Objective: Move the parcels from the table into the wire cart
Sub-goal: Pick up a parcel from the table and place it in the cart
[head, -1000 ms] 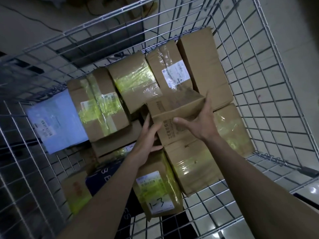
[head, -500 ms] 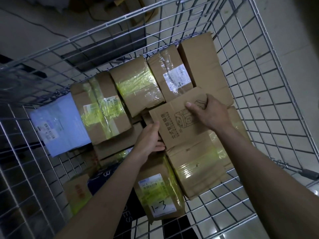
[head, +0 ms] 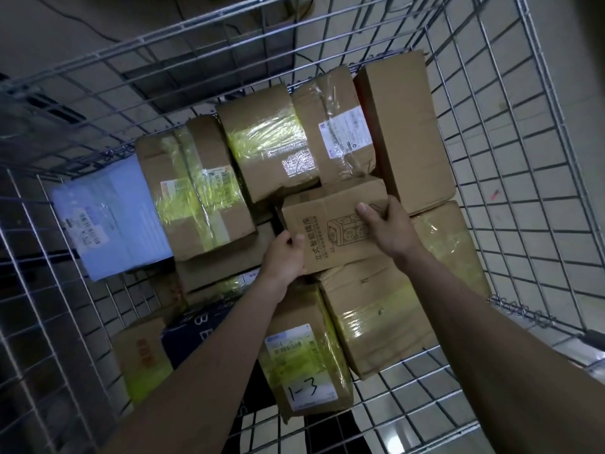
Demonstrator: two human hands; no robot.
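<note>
Both hands grip the printed cardboard box [head: 330, 231] atop the parcels in the wire cart [head: 510, 178]: left hand [head: 284, 257] at its near-left corner, right hand [head: 391, 227] at its right end; long axis runs left-right.

Tiled floor [head: 553, 93], dark cable [head: 98, 32].

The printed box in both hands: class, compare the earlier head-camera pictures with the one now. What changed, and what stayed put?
The printed box was turned from tilted on edge to lying flat on the stacked parcels. The right hand shifted from its side onto its top; the left hand kept gripping the near left corner. The wire cart and the other parcels stayed.
</note>
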